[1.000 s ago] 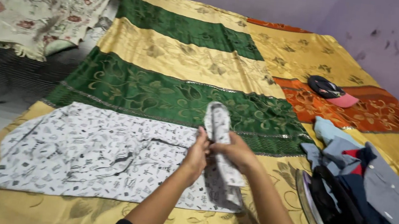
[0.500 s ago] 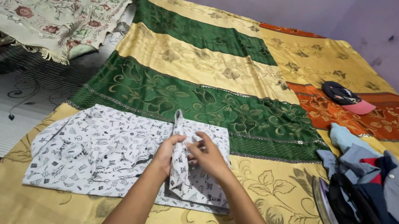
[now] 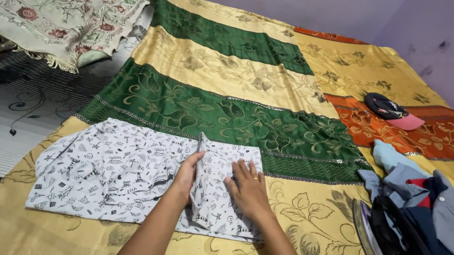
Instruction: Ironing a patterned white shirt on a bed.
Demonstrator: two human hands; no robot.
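1. Head view: a white garment with a small black print [image 3: 115, 172] lies spread flat on a bed covered by a gold, green and orange patterned spread [image 3: 226, 82], at the near edge of the bed, directly in front of the person.
2. Left hand [image 3: 187, 175]: fingers closed on a raised fold of the garment [image 3: 199, 183], which stands up as a narrow ridge near the garment's right end.
3. Right hand [image 3: 249, 187]: open, palm down, fingers spread, pressing the right-hand portion of the garment flat against the spread. It grips nothing.
4. Judgement on method: the flat hand should keep the lower layer pinned while the pinching hand lays the ridge over, so the cloth beneath does not drag or bunch.
5. Judgement on alignment: the fold line ought to run straight from the far hem to the near hem; the ridge at present looks slightly crooked at its near end.
6. Judgement on finish: stroke outward from the fold once it is down, as creases show across the left portion.
7. Hazard: an iron [image 3: 394, 246] rests on its side just right of the work, beside a pile of blue and grey clothes [image 3: 443, 212]. Whether it is hot cannot be told; keep the forearm clear.
8. Also noted: a dark cap with a pink brim [image 3: 394, 111] lies well apart on the orange section.
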